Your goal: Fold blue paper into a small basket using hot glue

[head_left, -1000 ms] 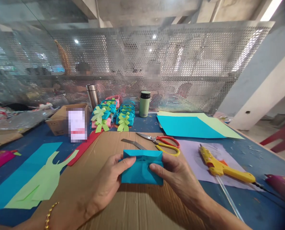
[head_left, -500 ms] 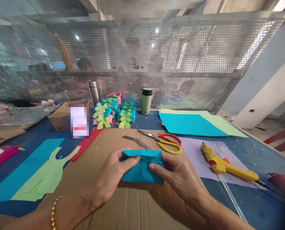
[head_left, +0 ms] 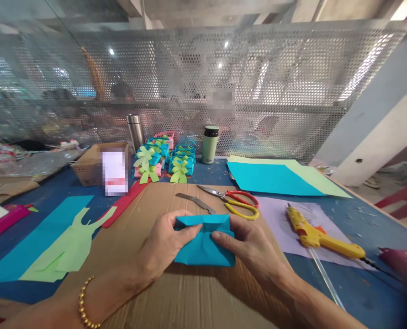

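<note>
A folded blue paper piece (head_left: 203,244) rests on a brown cardboard sheet (head_left: 196,297) in front of me. My left hand (head_left: 162,249) grips its left side, thumb pressed on the top flap, fingers curled behind. My right hand (head_left: 251,246) grips the right side, thumb laid across the fold near the middle. Both hands are closed on the paper. A gold bead bracelet (head_left: 83,306) circles my left wrist.
Red and yellow scissors (head_left: 234,203) and a blade (head_left: 194,202) lie just beyond the paper. A yellow glue gun (head_left: 321,237) lies to the right on white paper. Blue and green sheets (head_left: 275,176), finished paper baskets (head_left: 165,160), two flasks, a cardboard box (head_left: 93,167) stand farther back.
Both thumbs have shifted slightly along the top fold of the blue paper. The view has tilted a little; the paper stays in the same spot.
</note>
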`<state>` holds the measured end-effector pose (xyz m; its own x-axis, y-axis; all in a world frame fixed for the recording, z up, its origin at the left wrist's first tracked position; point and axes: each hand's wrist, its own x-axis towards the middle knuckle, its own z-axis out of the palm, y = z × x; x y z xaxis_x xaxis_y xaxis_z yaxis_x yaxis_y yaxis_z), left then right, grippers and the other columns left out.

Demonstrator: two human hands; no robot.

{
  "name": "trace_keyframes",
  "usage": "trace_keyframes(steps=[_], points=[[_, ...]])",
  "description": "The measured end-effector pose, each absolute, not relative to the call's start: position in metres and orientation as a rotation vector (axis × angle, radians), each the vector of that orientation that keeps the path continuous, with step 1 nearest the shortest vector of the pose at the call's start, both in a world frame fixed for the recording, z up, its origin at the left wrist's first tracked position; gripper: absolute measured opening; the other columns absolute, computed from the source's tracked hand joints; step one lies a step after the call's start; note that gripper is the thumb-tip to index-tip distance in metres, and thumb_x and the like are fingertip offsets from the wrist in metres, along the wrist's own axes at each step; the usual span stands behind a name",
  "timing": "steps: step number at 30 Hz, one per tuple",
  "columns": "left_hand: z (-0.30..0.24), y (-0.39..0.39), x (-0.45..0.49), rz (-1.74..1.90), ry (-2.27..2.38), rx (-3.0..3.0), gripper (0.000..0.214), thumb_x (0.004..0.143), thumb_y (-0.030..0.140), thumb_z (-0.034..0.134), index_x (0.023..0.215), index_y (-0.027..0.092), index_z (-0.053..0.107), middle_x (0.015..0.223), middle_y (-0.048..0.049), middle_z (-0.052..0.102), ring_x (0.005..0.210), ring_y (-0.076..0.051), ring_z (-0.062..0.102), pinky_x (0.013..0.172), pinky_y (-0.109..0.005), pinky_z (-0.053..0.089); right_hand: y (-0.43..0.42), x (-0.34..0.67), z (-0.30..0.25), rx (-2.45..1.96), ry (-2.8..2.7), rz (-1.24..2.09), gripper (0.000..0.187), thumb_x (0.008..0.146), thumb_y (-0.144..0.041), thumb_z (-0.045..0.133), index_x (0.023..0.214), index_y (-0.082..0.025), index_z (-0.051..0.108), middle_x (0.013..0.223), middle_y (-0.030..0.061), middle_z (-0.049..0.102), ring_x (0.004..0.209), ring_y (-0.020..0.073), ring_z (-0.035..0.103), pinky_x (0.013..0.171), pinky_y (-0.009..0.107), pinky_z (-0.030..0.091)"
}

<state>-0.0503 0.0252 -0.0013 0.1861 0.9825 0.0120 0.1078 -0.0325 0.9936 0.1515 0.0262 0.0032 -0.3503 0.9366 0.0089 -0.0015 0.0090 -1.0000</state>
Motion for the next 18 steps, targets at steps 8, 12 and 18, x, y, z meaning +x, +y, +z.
trace_keyframes(steps=[8,12,18], points=[[0.002,0.032,-0.048,1.064,1.058,1.463,0.031,0.074,0.046,0.072,0.076,0.017,0.063,0.069,0.0017,0.056,0.064,-0.013,0.050,0.058,-0.025,0.039,0.022,0.148,0.006,-1.053,-1.408,1.411,0.035,0.071,-0.045,0.083,0.089,-0.016,0.073,0.085,0.0038,0.070,0.074,0.0157,0.060,0.068,0.027,0.049],[0.007,0.038,-0.050,1.134,1.028,1.399,0.032,0.066,0.043,0.075,0.077,0.015,0.066,0.072,-0.0011,0.062,0.067,-0.016,0.055,0.060,-0.027,0.043,0.029,0.147,0.009,-1.025,-1.504,1.420,0.039,0.076,-0.050,0.079,0.088,-0.015,0.068,0.078,0.0018,0.065,0.068,0.0124,0.057,0.063,0.024,0.046],[0.011,0.042,-0.059,1.146,1.056,1.509,0.036,0.070,0.042,0.072,0.094,0.015,0.073,0.085,-0.0058,0.073,0.077,-0.022,0.064,0.068,-0.032,0.048,0.045,0.160,0.029,-0.998,-1.660,1.436,0.044,0.086,-0.059,0.065,0.079,-0.016,0.058,0.069,-0.0015,0.056,0.061,0.0105,0.056,0.057,0.024,0.047]])
